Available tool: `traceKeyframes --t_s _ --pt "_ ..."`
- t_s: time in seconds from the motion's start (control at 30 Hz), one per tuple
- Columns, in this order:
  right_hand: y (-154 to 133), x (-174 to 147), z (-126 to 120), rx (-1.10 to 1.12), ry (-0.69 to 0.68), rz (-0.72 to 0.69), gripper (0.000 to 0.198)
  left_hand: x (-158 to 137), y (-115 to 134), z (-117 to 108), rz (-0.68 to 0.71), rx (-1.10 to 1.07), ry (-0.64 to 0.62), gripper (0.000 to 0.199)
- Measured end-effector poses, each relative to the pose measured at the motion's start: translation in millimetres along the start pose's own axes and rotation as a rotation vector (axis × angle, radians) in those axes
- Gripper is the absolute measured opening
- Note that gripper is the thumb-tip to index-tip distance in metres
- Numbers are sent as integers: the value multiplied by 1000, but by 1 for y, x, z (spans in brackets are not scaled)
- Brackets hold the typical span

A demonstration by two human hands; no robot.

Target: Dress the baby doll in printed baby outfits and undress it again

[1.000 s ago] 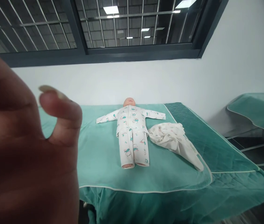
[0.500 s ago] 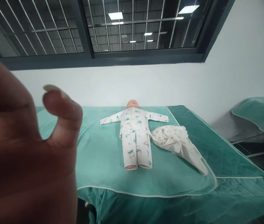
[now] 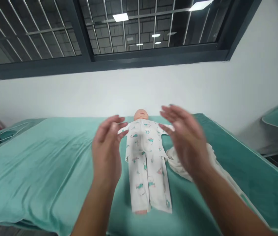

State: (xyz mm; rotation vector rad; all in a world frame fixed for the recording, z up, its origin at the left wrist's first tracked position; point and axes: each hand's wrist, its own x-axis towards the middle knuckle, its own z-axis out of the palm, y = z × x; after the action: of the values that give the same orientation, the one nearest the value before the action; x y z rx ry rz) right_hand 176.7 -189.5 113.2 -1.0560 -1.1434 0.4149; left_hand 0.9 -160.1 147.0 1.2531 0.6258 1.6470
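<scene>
Teal sheet (image 3: 43, 170) spread over a bed, with a baby doll (image 3: 145, 157) lying face up near the middle, head toward the far wall, arms out to each side. Dressed in a white printed sleepsuit; bare feet just showing at the near end. Just right of the doll, a crumpled white cloth (image 3: 178, 162), partly hidden behind the right forearm.

Left hand (image 3: 108, 147) raised over the doll's left-side sleeve, fingers spread, holding nothing. Right hand (image 3: 184, 137) likewise open and empty, hovering above the right-side sleeve and the cloth. Both hands apart, one on each side of the torso, not clearly touching anything.

Likely light, with a firm head and a soft, floppy suit that would slide over the body. Probably best taken under the torso and behind the head, not by the loose sleeves.
</scene>
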Motion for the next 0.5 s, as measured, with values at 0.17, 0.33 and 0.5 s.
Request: traceKeyframes --t_s 0.17,0.33,0.5 --pt "102 69 60 22 74 125 34 69 -121 -3 -174 359 -69 24" --pt "163 106 62 -176 -139 255 31 121 -177 -1 -170 659 -186 23" --pt "167 102 56 -242 -209 293 31 128 -193 -3 -100 742 -405 29"
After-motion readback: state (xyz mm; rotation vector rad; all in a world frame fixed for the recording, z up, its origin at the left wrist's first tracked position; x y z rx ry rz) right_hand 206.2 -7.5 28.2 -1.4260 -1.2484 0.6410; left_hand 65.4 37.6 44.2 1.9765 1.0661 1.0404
